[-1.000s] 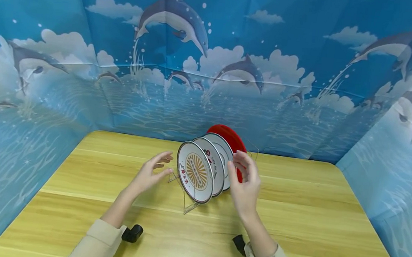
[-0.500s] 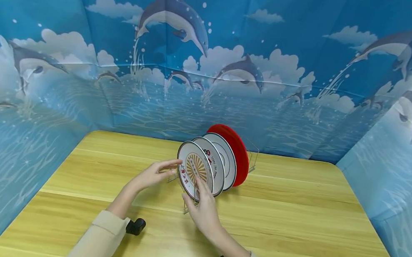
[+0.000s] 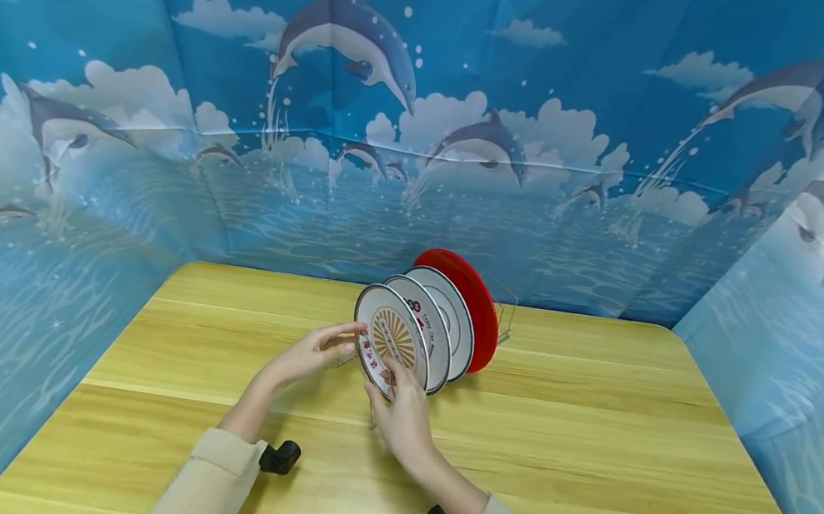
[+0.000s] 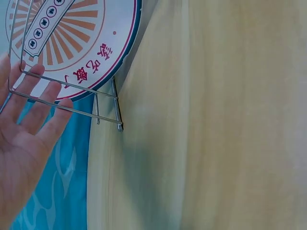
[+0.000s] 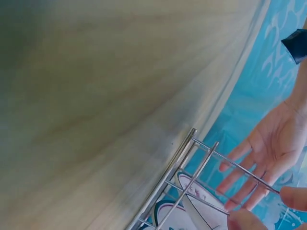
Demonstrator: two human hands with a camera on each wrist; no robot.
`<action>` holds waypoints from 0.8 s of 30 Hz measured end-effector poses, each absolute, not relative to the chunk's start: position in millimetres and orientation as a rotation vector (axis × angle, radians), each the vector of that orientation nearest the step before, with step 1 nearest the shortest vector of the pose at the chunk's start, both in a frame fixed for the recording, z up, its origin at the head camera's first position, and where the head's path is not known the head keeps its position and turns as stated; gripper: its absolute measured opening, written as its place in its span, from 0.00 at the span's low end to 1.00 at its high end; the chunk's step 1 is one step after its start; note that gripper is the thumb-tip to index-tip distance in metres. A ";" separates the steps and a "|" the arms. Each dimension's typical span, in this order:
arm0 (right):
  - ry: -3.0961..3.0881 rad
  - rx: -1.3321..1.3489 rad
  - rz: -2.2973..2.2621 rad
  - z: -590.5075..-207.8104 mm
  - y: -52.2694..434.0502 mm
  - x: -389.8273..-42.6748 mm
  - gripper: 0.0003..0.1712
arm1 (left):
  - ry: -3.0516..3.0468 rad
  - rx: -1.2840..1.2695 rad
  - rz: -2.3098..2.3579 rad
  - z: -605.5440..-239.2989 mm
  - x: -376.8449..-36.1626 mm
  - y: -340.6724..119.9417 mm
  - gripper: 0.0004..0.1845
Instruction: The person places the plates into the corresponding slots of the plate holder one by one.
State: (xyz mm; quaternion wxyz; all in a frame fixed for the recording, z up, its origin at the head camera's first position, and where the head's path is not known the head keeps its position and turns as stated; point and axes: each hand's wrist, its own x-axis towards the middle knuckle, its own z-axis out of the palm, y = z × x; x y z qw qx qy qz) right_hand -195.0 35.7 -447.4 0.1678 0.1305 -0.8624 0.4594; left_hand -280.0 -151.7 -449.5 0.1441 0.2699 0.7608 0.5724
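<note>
A wire rack (image 3: 504, 317) stands on the wooden table (image 3: 588, 443) and holds three white plates and a red plate (image 3: 474, 295) upright. The front plate (image 3: 390, 337) has an orange sunburst. My left hand (image 3: 341, 340) reaches to the plate's left side with straight fingers. In the left wrist view those fingers (image 4: 41, 98) lie against the rack's wire (image 4: 72, 88) beside the front plate (image 4: 76, 38). My right hand (image 3: 388, 377) pinches the front plate's lower rim. In the right wrist view its fingertips (image 5: 244, 220) show by the rack wires (image 5: 204, 165), with the left palm (image 5: 271, 151) beyond.
Blue dolphin-print backdrop walls (image 3: 426, 124) close the table on the back, left and right. The table's right edge lies near the right wall. Bare wood spreads to the right of the rack and in front of it.
My right hand came down from the red plate's side to the front plate's lower rim. My left hand moved in from a short way off to touch the rack's left side.
</note>
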 end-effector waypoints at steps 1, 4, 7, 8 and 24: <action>-2.452 0.386 1.317 -447.3 37.6 -194.5 0.23 | 2.201 0.779 1.647 -449.1 -277.4 -151.3 0.23; -2.454 0.446 1.354 -447.3 45.5 -191.9 0.22 | 2.212 0.762 1.652 -440.4 -264.6 -148.1 0.23; -2.462 0.509 1.438 -446.9 57.4 -188.2 0.22 | 2.254 0.749 1.643 -429.4 -248.6 -142.4 0.23; -2.472 0.524 1.460 -446.8 61.8 -186.8 0.22 | 2.263 0.737 1.646 -425.7 -243.0 -139.9 0.23; -2.568 0.669 1.526 -444.8 127.1 -171.7 0.26 | 2.462 0.497 1.885 -451.0 -204.2 -85.7 0.19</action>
